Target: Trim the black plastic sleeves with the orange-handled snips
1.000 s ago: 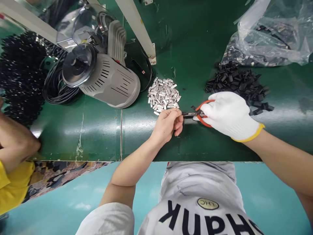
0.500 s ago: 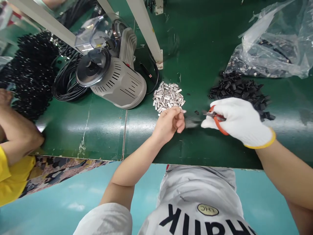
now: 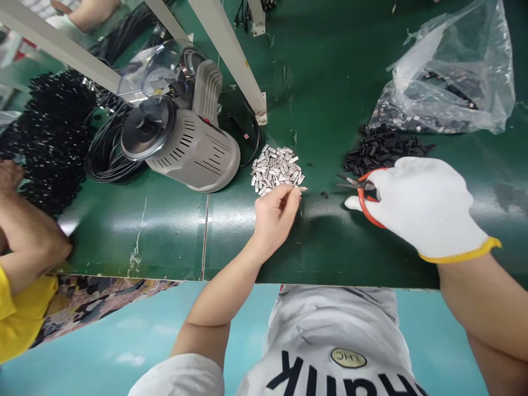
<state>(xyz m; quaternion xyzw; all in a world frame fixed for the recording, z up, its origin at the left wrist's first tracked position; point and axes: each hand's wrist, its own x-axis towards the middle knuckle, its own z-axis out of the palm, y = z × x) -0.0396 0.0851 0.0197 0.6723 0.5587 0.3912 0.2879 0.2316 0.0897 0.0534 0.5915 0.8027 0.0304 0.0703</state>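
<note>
Near the worktop's point(image 3: 355, 256) front edge, your left grip point(image 3: 275, 213) pinches a small metallic piece point(image 3: 303, 189); your right grip point(image 3: 429, 208) encloses orange-handled pliers point(image 3: 364, 206).

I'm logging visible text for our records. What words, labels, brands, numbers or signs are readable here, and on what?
"LHC", seemingly: oval patch on the shirt.
"ank", seemingly: large upside-down letters on the shirt, partly cut off.
Too small to read: faint lettering near the patch; the label on the slim black item.

Bright light leaves pale glare across the glossy green counter point(image 3: 235, 220) and whitish patches on the smooth turquoise floor point(image 3: 132, 335); wide-angle distortion stretches the edges, and the upper-left corner looks soft.
</note>
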